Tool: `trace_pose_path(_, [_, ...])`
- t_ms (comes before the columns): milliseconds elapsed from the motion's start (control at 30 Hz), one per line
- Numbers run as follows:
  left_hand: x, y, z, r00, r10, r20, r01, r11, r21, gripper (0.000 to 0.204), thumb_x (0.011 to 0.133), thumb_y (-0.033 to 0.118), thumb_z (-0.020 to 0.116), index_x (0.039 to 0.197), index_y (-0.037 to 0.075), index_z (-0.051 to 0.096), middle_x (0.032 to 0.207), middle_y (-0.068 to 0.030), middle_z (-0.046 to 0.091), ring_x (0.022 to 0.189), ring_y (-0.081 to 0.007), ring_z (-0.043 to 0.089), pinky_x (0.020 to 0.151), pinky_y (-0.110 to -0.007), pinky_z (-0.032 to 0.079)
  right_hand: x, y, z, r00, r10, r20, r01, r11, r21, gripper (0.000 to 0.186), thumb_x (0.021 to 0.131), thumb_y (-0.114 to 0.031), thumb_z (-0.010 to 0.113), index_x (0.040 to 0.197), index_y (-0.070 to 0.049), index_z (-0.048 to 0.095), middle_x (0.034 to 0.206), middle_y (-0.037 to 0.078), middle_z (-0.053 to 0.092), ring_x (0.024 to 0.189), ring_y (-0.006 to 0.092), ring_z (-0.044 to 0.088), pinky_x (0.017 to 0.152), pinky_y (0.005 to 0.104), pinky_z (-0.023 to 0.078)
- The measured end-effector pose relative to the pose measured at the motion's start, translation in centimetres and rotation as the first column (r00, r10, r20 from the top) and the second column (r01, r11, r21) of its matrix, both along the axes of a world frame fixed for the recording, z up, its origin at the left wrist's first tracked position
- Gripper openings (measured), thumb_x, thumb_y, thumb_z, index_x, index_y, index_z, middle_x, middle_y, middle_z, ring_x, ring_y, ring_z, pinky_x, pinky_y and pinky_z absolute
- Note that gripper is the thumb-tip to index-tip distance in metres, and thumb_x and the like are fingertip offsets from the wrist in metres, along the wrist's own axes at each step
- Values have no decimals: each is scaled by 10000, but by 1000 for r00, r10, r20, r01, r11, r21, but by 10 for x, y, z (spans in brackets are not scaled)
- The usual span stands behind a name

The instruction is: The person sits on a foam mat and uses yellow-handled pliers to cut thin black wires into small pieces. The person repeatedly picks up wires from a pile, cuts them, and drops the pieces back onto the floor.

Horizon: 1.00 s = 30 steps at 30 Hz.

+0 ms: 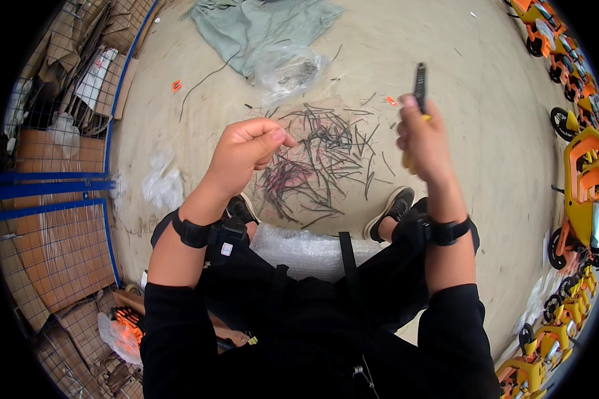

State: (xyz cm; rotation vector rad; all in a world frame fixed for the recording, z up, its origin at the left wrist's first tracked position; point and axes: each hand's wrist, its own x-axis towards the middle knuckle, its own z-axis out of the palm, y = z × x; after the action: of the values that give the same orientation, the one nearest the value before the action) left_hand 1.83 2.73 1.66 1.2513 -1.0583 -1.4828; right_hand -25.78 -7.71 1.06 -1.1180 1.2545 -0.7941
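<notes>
My left hand (245, 151) is raised over the floor, thumb and forefinger pressed together. Whatever sits in that pinch, if anything, is too small to make out. In my right hand (424, 147) is a wire stripper (420, 85) with a flat black head pointing away from me and yellow handles partly hidden by my fingers. A loose heap of short dark cable pieces (323, 136), with thin reddish bits among them, lies on the floor between and beyond my hands.
Beyond the heap lie a clear plastic bag (289, 72) and a grey-green cloth (256, 30). Another crumpled plastic bag (162, 181) is at left, near a blue mesh cage (106, 193) holding cardboard. Yellow-orange small-wheeled vehicles (582, 193) line the right. Bubble wrap (299, 251) lies beneath me.
</notes>
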Motion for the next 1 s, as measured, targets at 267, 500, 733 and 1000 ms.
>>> trace_pose_path(267, [-9,-8,-9,997,73,28,-72,996,-46,244,978,220,507,955,11,630,585,60,401,527,-31,321,494,-205,248,4,43,14,851,489,189,-516,846,133,428,997,-346,513,1282,-27,502,1015,48,569,856,117,556,771,283,473])
trace_pose_path(500, [-16,-11,-8,998,-2,61,7,997,-80,229,963,192,513,892,16,642,596,49,439,543,-35,357,508,-203,271,40,69,-7,738,629,244,-671,723,166,463,1010,-364,482,1328,-27,466,1078,40,572,892,110,540,815,288,484])
trace_pose_path(733, [-20,-11,-10,982,-63,179,74,996,-58,221,956,181,528,885,9,647,594,53,445,551,-29,371,516,-208,289,42,68,-5,746,623,235,-658,744,116,461,1011,-355,483,1337,-30,452,1106,39,561,888,106,544,806,285,486])
trace_pose_path(1000, [-20,-10,-12,974,-57,219,66,997,-32,211,953,183,562,875,14,659,631,62,457,598,-30,389,538,-215,322,44,68,-5,764,602,231,-639,756,143,439,1004,-331,505,1305,-14,464,1083,46,562,843,103,529,785,270,484])
